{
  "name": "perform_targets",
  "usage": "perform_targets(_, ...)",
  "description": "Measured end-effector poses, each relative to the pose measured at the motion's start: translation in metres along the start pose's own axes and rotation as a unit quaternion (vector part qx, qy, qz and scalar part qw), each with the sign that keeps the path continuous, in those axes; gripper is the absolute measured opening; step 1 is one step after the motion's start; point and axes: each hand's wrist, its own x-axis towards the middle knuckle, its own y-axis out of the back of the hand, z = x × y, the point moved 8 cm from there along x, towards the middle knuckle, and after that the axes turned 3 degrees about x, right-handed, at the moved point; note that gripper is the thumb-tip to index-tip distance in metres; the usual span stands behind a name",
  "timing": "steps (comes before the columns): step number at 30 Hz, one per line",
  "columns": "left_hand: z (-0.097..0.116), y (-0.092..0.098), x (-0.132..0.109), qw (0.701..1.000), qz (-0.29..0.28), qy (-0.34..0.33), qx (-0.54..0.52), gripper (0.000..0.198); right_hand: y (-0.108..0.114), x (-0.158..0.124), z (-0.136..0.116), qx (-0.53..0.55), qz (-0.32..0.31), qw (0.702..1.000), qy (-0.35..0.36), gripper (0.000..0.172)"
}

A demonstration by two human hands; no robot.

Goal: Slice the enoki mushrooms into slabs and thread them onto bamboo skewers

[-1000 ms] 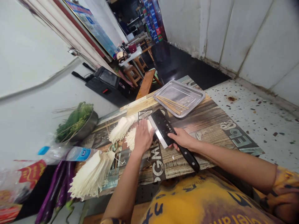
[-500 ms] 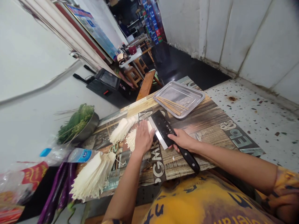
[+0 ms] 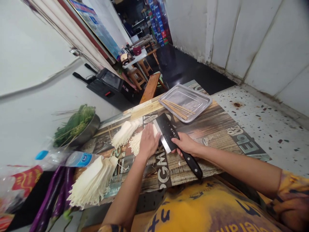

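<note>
Cleaver (image 3: pixel 166 129) and right hand (image 3: pixel 183 143) meet where the black handle joins the blade. The fingers are curled closed around that junction, the thumb laid on the upper face, and the rest of the handle runs out behind the hand toward the person's body. The broad dark face is turned up, flecked with pale bits, and its bright edge lies toward the other hand. The left hand (image 3: pixel 149 140) is spread flat, palm down and fingers together, over a bunch of white mushrooms (image 3: pixel 135 141); it presses on them rather than gripping them. Their stringy ends show on the far side of that hand, and their cut end sits just beside the blade.

A second bunch (image 3: pixel 123 135) lies close by on the wood-patterned table (image 3: pixel 214 122). A larger fanned pile (image 3: pixel 94 183) rests at the table's left, near corner, with a blue-capped bottle (image 3: pixel 80 159) on its side next to it. Beyond the cleaver, a metal tray (image 3: pixel 194 96) holds a loose bundle of thin wooden skewers (image 3: pixel 178 110). Farther left, a metal bowl (image 3: pixel 88 133) is heaped with leafy greens (image 3: pixel 74 124). Purple eggplants (image 3: pixel 49 196) lie near a clear plastic bag with red print (image 3: pixel 26 180).
</note>
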Motion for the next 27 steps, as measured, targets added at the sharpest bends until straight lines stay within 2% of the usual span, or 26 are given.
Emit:
perform_targets(5, -0.002, -0.002, 0.004, 1.0, -0.004, 0.015, 0.002, 0.071, -0.01, 0.023, -0.017, -0.002, 0.011, 1.0, -0.024, 0.021)
perform_targets(12, 0.0, -0.001, -0.001, 1.0, 0.017, -0.017, -0.02, 0.071, -0.018, -0.002, 0.007, -0.011, -0.018, 0.999, -0.025, 0.01)
perform_targets(18, -0.015, -0.003, 0.004, 0.998, -0.006, 0.043, -0.045, 0.075, -0.041, 0.036, -0.012, -0.037, -0.04, 0.998, -0.013, 0.014)
perform_targets(20, -0.014, -0.003, 0.003, 0.998, -0.012, 0.043, -0.041, 0.075, -0.044, 0.034, -0.011, -0.042, -0.052, 0.998, -0.009, 0.014)
perform_targets(24, -0.012, 0.0, 0.002, 0.999, 0.013, 0.026, -0.034, 0.075, -0.045, 0.016, 0.0, -0.041, -0.051, 0.998, -0.014, 0.012)
perform_targets(27, -0.019, -0.001, 0.005, 0.998, 0.009, 0.055, -0.039, 0.074, -0.054, 0.02, -0.001, -0.042, -0.055, 0.997, -0.022, 0.014)
